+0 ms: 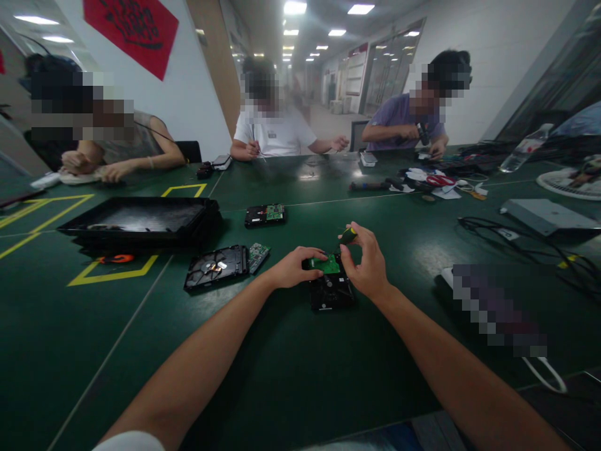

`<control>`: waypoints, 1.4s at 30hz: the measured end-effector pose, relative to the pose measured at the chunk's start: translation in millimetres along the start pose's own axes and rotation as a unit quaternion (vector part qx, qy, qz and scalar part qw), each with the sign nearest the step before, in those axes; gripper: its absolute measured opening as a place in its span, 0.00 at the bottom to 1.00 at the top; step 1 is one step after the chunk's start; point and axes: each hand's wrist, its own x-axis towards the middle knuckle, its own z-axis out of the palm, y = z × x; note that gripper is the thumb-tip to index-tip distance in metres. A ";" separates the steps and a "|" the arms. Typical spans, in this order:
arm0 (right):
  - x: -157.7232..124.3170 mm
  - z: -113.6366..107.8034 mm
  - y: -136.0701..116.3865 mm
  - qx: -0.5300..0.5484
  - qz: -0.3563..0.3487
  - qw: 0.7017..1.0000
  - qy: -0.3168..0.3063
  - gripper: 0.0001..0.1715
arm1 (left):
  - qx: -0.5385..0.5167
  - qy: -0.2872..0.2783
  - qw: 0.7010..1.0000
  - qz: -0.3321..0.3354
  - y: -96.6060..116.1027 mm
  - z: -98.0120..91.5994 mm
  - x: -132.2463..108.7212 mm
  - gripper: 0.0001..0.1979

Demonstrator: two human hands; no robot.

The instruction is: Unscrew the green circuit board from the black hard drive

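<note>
A black hard drive (331,295) with a green circuit board (328,264) lies on the table in front of me. My left hand (300,266) grips the drive's left side, its thumb and fingers on the board. In my right hand (369,260) is a screwdriver with a yellow-green and black handle (348,235), pinched between thumb and fingers over the drive's upper right. Its tip is hard to make out. Left of my hands sits another hard drive (216,268), a loose circuit board (258,257) touching or very near its right end.
A third hard drive (265,215) lies farther back. Stacked black trays (141,219) stand at left, with an orange tool (116,259) before them. Cables (521,241), a grey box (549,216) and a bottle (526,149) are at right. Several people work across the green table (263,376).
</note>
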 end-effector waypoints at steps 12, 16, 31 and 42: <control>-1.0 1.5 -1.2 -0.010 0.018 0.999 -0.024 0.44 | -0.001 -0.001 1.000 -0.008 1.0 -1.1 0.0 0.23; -1.1 1.0 0.1 -0.023 0.009 1.000 0.006 0.40 | -0.001 -0.005 1.000 -0.002 1.8 -1.0 0.2 0.23; -2.5 0.9 3.0 -0.024 0.007 1.000 0.006 0.38 | 0.000 -0.004 1.000 -0.009 5.7 -2.0 -0.5 0.22; 0.5 -1.1 -3.6 -0.028 0.003 1.000 -0.001 0.38 | -0.009 0.000 1.000 -0.008 4.1 -0.9 -0.2 0.22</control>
